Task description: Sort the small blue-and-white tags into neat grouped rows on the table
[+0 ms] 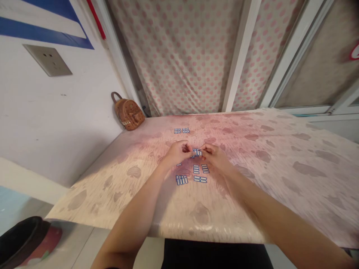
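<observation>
Nearest me, at the lower left of the frame, stands a round red bin with a dark rim (49, 241); its inside is too dark for me to tell what it holds. Across the middle spreads a table under a glossy cream-and-pink leaf-patterned cloth (202, 215).

Just below the frame's centre lie small rectangular white pieces edged in blue: a slanting cluster (181, 180) on the left, a flatter cluster (200, 179) on the right, and beyond these a left column (196, 169) beside a right column (205, 168), set apart probably so that each group reads separately.

At the centre, I pinch a small white-and-blue cluster (198, 152) by its ends, left hand (179, 151) on one side, right hand (215, 154) on the other, I judge to keep its pieces aligned. Whether it touches the cloth, I cannot tell.

Farther up lie a pair of like clusters (177, 130). Upper left of these, a brown leather mini backpack (130, 114) leans by the wall, its contents hidden.
</observation>
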Motion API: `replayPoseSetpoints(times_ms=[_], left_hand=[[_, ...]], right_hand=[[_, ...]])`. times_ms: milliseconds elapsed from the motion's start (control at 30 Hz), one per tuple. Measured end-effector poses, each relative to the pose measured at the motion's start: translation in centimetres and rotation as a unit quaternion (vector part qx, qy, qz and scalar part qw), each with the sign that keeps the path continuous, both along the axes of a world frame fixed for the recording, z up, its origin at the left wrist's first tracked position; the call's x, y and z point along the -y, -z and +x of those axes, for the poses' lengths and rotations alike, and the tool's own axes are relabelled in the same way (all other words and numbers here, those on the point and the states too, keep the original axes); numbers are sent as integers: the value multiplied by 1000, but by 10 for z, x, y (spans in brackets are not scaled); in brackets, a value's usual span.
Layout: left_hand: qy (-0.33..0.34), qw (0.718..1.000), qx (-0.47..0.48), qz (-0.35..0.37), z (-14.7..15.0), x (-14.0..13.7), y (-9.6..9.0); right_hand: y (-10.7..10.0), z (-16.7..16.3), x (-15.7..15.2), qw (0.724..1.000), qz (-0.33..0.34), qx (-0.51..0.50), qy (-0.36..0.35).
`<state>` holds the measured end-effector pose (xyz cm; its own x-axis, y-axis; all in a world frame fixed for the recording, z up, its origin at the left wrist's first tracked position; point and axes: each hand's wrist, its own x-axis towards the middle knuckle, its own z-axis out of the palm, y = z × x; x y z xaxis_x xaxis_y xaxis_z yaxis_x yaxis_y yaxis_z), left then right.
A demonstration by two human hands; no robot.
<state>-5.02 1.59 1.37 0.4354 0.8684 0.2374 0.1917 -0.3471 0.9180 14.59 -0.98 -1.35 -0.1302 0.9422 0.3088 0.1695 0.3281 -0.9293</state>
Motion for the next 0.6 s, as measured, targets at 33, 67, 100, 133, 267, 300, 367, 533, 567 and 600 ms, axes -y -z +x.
replayPoseSetpoints(times_ms=[33, 67, 100, 133, 267, 300, 367, 533, 567, 600], left_hand=[[-5, 1000, 1, 5, 0, 0, 0], [-9, 1000, 0, 10, 1, 0, 1], [-12, 1000, 0, 15, 1, 0, 1], [-14, 1000, 0, 18, 1, 0, 1], [-18, 999, 5, 37, 3, 2, -1], [-19, 999, 3, 44, 4, 3, -1], [-21, 998, -5, 61, 5, 5, -3], [-29, 994, -35, 97, 8, 8, -4], [-32, 994, -34, 99, 8, 8, -3], [-36, 994, -29, 97, 8, 8, -2]], right_hand=[[0, 0, 0, 1000, -2, -3, -1], [1, -1, -1, 1000, -5, -8, -3], [1, -1, -1, 1000, -12, -14, -5], [2, -2, -1, 999, -24, -25, -9], [0, -4, 0, 985, -135, -103, -3], [-1, -5, 2, 979, -164, -121, 1], [-4, -5, 5, 969, -200, -145, 4], [-8, -5, 8, 959, -217, -181, -2], [-8, -5, 8, 958, -219, -185, 1], [-7, -6, 8, 957, -220, -189, 2]])
